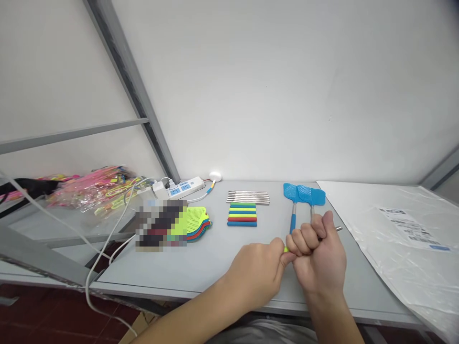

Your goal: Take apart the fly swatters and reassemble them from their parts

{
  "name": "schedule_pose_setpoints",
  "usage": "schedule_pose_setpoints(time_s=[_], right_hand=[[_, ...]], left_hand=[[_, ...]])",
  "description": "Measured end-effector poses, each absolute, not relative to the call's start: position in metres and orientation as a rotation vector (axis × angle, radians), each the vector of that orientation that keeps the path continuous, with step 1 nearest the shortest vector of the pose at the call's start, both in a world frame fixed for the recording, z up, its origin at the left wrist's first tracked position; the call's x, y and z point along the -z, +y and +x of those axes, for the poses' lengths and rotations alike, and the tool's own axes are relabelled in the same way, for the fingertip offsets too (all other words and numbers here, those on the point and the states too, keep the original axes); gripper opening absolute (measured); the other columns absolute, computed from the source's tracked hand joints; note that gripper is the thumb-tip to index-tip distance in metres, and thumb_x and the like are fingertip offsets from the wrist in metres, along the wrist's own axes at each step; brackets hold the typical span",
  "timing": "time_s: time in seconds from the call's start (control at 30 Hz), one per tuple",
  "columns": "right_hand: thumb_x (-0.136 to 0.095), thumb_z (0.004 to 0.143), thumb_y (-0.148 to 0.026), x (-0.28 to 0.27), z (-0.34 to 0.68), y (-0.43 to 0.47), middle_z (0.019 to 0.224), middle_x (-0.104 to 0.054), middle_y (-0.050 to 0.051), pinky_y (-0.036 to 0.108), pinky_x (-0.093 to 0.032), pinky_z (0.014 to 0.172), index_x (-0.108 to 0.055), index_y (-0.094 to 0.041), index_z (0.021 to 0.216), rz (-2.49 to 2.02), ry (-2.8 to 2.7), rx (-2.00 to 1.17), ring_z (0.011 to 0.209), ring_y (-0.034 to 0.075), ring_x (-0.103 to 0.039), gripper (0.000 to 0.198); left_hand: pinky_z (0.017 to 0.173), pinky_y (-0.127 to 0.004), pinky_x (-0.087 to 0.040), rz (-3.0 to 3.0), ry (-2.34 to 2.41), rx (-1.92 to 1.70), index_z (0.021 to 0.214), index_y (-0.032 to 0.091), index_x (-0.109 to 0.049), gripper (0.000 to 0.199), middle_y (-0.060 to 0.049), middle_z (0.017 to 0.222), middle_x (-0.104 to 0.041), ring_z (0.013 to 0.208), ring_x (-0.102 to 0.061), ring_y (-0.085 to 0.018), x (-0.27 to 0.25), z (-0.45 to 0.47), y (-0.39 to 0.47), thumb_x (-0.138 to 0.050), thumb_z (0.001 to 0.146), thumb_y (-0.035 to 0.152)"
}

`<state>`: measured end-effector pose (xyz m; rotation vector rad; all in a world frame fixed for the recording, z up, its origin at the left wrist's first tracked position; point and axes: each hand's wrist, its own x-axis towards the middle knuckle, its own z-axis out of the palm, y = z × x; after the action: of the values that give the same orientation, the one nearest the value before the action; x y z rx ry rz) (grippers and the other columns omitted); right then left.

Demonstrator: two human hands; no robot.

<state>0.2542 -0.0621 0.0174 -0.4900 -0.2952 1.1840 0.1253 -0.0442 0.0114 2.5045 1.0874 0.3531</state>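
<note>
My left hand (pixel 256 270) is closed around a yellow-green handle sleeve (pixel 286 249), of which only a sliver shows between my hands. Wrapped in a fist, my right hand (pixel 321 258) grips a thin metal rod (pixel 339 229) whose end sticks out past the thumb. The two fists meet above the table's front half; where the rod and the sleeve join is hidden. Just behind them lie two blue fly swatters (pixel 294 193) with metal shafts, their heads overlapping. Several coloured handle sleeves (pixel 242 215) are lined up left of these, below a row of metal rods (pixel 247 197).
A stack of fly swatter heads (pixel 195 220) lies on the left, partly pixelated. Behind it are a power strip (pixel 186 188) and white cables (pixel 105 239). White plastic packaging (pixel 387 239) covers the right side. Bagged colourful items (pixel 96 186) lie beyond the metal frame (pixel 143 100).
</note>
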Motion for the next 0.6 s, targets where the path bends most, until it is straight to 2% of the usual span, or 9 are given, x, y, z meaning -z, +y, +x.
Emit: schedule_pose_setpoints(time_s=[0.07,0.13,0.23,0.3,0.4,0.53,0.6], right_hand=[[-0.044,0.094,-0.052,-0.019,0.258,-0.065,0.047,-0.006,-0.010,0.021,-0.020,0.036,-0.030,-0.022,0.061,-0.428,-0.413,-1.234,0.042,0.009,-0.003,0.047],[-0.037,0.096,-0.054,-0.021,0.261,-0.068,0.045,-0.005,-0.011,0.021,-0.019,0.035,-0.029,-0.023,0.060,-0.321,-0.556,-1.279,0.038,0.009,-0.001,0.048],[-0.028,0.097,-0.056,-0.021,0.268,-0.066,0.042,-0.001,-0.011,0.020,-0.016,0.031,-0.025,-0.023,0.060,-0.181,-0.736,-1.320,0.034,0.007,0.003,0.050],[-0.025,0.098,-0.055,-0.018,0.275,-0.061,0.040,0.001,-0.012,0.019,-0.014,0.029,-0.023,-0.023,0.058,-0.120,-0.816,-1.334,0.031,0.007,0.006,0.051],[-0.026,0.097,-0.056,-0.015,0.287,-0.054,0.039,0.001,-0.012,0.019,-0.012,0.028,-0.021,-0.023,0.057,-0.140,-0.865,-1.329,0.030,0.006,0.007,0.052],[-0.032,0.097,-0.054,-0.023,0.293,-0.058,0.045,-0.004,-0.010,0.021,-0.011,0.032,-0.024,-0.023,0.060,-0.297,-0.763,-1.201,0.037,0.009,0.003,0.049],[-0.034,0.097,-0.053,-0.031,0.293,-0.066,0.046,-0.004,-0.009,0.023,-0.013,0.034,-0.025,-0.022,0.060,-0.345,-0.705,-1.090,0.039,0.009,0.001,0.049]], left_hand=[[0.053,-0.026,-0.027,2.210,0.921,-0.355,0.078,0.020,-0.046,0.041,0.000,0.066,-0.050,0.055,-0.041,-0.013,-0.021,0.119,-0.046,-0.028,0.099,0.050],[0.049,-0.024,-0.026,1.803,0.680,-0.231,0.070,0.021,-0.038,0.047,0.004,0.058,-0.038,0.048,-0.031,-0.010,-0.027,0.113,-0.043,-0.028,0.096,0.059],[0.040,-0.021,-0.012,1.186,0.398,0.129,0.068,0.023,-0.027,0.049,0.010,0.052,-0.016,0.040,-0.007,-0.007,-0.023,0.107,-0.035,-0.025,0.093,0.065],[0.039,-0.021,-0.007,0.973,0.344,0.239,0.068,0.024,-0.022,0.047,0.010,0.053,-0.010,0.041,0.001,-0.007,-0.015,0.107,-0.034,-0.023,0.094,0.063],[0.040,-0.022,-0.013,1.110,0.433,0.100,0.068,0.023,-0.027,0.047,0.009,0.053,-0.015,0.040,-0.007,-0.008,-0.008,0.113,-0.042,-0.023,0.094,0.062],[0.052,-0.025,-0.026,1.878,0.835,-0.419,0.078,0.021,-0.043,0.040,0.005,0.060,-0.039,0.053,-0.035,-0.011,-0.012,0.121,-0.057,-0.028,0.098,0.052],[0.057,-0.027,-0.027,2.222,0.976,-0.469,0.082,0.021,-0.045,0.034,0.003,0.067,-0.048,0.061,-0.043,-0.013,-0.015,0.117,-0.056,-0.026,0.101,0.043]])
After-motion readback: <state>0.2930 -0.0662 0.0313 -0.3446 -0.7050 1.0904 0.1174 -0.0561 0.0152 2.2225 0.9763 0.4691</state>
